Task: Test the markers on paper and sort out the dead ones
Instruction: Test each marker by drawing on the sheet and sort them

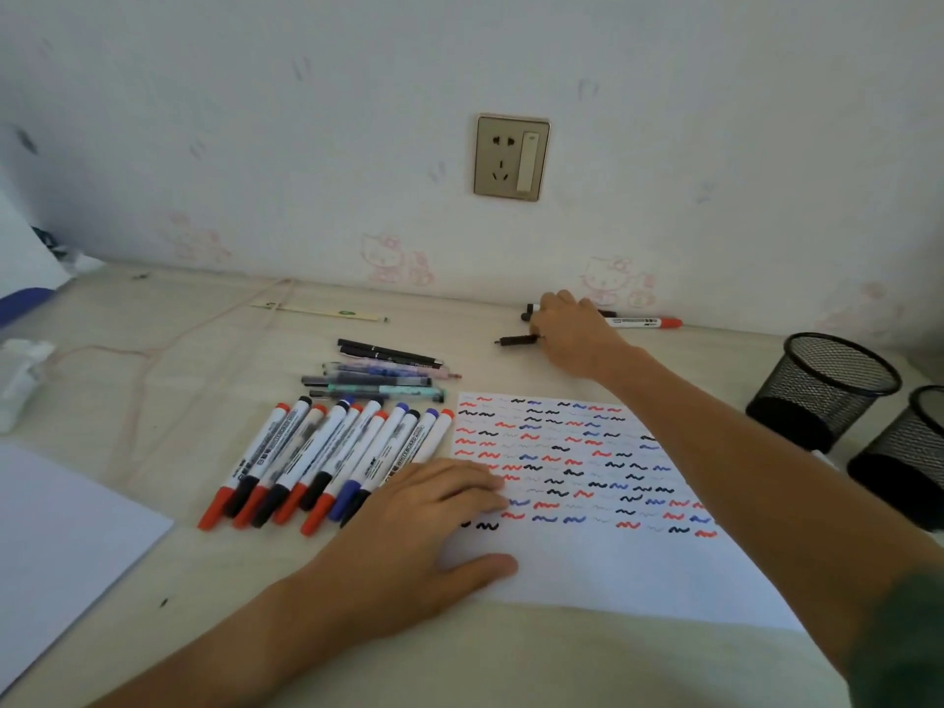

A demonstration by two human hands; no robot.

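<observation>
A white test sheet (587, 564) covered with red, blue and black squiggles lies in front of me. My left hand (434, 523) presses flat on its left edge, fingers straight. Left of the sheet lies a row of several whiteboard markers (327, 462) with red, black and blue caps. Behind them lie several thin pens (383, 375). My right hand (572, 334) reaches to the far edge by the wall, its fingers curled round a thin black pen (516, 341). Behind that hand a red-capped marker (646, 322) and a black marker (528, 311) lie along the wall.
Two black mesh pen cups (822, 390) (904, 462) stand at the right. A stack of white paper (66, 549) lies at the left, crumpled tissue (20, 375) behind it. A thin cord (153, 355) and a ruler (316, 311) lie at the back. A wall socket (511, 156) sits above.
</observation>
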